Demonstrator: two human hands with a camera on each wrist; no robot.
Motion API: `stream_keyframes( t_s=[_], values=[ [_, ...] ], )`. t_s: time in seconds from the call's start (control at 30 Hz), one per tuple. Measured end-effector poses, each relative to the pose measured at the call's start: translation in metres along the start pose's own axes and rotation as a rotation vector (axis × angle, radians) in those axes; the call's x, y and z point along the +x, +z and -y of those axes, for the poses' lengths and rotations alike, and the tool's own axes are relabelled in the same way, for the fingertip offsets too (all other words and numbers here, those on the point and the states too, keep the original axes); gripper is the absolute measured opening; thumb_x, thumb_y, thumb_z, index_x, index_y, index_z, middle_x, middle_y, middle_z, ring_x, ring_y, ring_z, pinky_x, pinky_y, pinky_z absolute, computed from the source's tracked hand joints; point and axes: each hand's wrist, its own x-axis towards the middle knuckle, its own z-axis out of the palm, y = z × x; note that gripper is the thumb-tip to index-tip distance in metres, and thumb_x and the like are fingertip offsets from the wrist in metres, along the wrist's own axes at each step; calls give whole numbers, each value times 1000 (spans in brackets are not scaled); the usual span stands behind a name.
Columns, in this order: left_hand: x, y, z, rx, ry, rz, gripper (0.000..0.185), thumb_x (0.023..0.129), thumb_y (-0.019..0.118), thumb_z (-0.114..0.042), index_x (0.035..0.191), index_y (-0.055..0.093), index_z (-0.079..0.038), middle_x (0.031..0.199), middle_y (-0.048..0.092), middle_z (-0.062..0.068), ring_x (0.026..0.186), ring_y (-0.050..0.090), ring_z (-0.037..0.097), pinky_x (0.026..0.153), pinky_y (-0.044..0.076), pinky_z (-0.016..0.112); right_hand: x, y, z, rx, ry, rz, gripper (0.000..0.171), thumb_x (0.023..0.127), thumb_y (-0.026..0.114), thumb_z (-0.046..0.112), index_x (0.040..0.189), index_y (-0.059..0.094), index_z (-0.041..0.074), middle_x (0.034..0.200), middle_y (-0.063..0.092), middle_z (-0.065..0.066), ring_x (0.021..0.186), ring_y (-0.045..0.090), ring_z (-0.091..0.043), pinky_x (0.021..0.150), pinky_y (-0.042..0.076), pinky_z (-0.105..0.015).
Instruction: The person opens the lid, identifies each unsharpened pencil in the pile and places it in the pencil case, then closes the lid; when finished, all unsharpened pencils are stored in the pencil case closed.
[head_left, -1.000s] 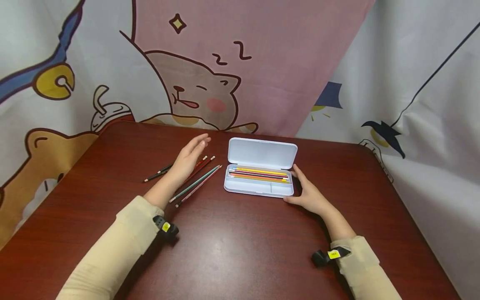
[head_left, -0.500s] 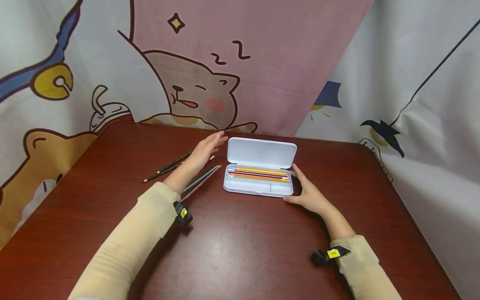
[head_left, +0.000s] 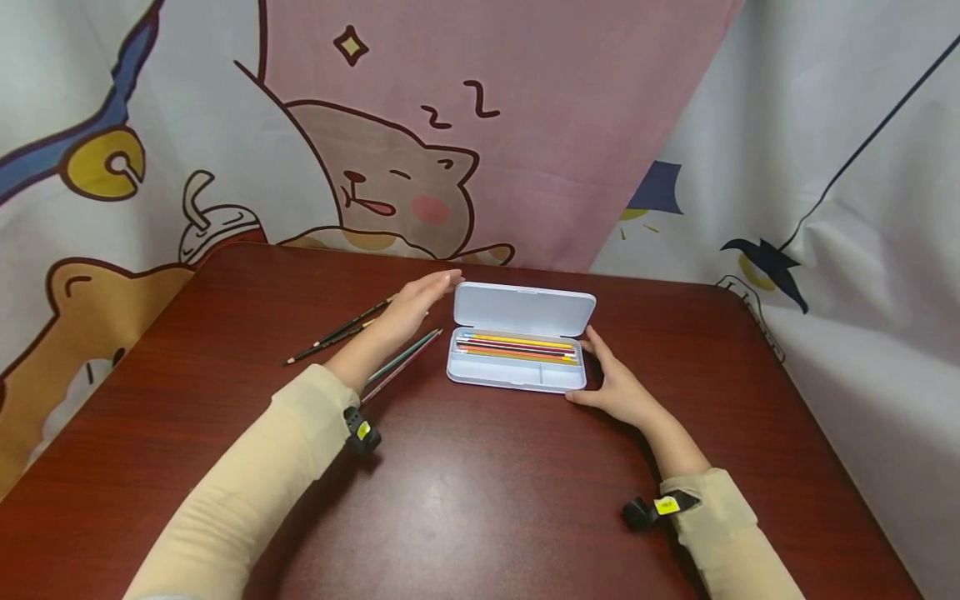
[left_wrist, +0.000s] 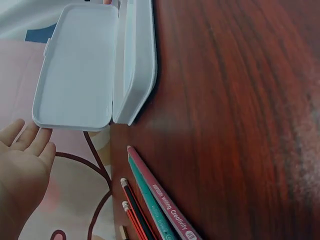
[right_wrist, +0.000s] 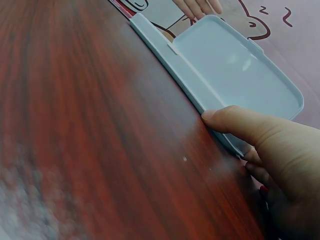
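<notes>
A pale blue-white pencil case [head_left: 495,379] lies on the table with its lid [head_left: 525,308] raised. Several pencils [head_left: 517,348] lie side by side in its long rear compartment. My left hand [head_left: 416,304] has its fingers straight, fingertips at the upper left corner of the lid. At the case's right end, my right hand [head_left: 618,392] grips it, thumb at the front corner and fingers at the back. Beneath the left forearm lie a pink pencil [left_wrist: 165,200] and a teal pencil [left_wrist: 148,200], beside red-and-black pencils [left_wrist: 134,202] with white erasers.
Two dark pencils [head_left: 330,342] rest farther left on the dark red wooden table [head_left: 480,500]. A cartoon-printed curtain [head_left: 555,150] hangs right behind the table's far edge. Each wrist carries a small black camera, one being the left wrist camera [head_left: 363,433].
My left hand has moved right from above the loose pencils to the lid. In the last half second the lid has tipped slightly forward. The right hand stays at the case's end.
</notes>
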Motion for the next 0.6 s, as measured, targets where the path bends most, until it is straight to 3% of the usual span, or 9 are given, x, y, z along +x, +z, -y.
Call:
stream_keyframes(
  t_s=[0.17,0.33,0.47,0.6],
  values=[
    [-7,2,-4,128,55,49,45,104,40,-27,139,47,1,140,48,13,130,41,25,106,30,43,1,0,-1,20,-14,1,118,73,85,23,154,-1,10,147,36,-16,137,24,-30,108,16,-55],
    [-14,4,-3,258,155,92,43,101,48,-20,138,47,3,143,43,15,131,39,25,105,33,42,0,0,-1,47,-33,-16,120,73,85,21,154,-3,13,150,30,-20,139,22,-33,109,14,-55],
    [-20,4,1,350,235,135,47,99,52,-18,138,45,6,144,41,17,134,36,25,109,27,41,-3,-4,6,80,-65,-90,114,77,82,18,154,-2,18,156,16,-18,141,16,-35,109,13,-57],
    [-28,4,5,404,271,168,51,98,55,-22,140,43,3,145,40,15,133,36,23,105,33,40,-6,-12,20,49,-173,-184,104,79,78,11,155,7,21,157,16,-11,142,15,-30,109,14,-57]
  ],
)
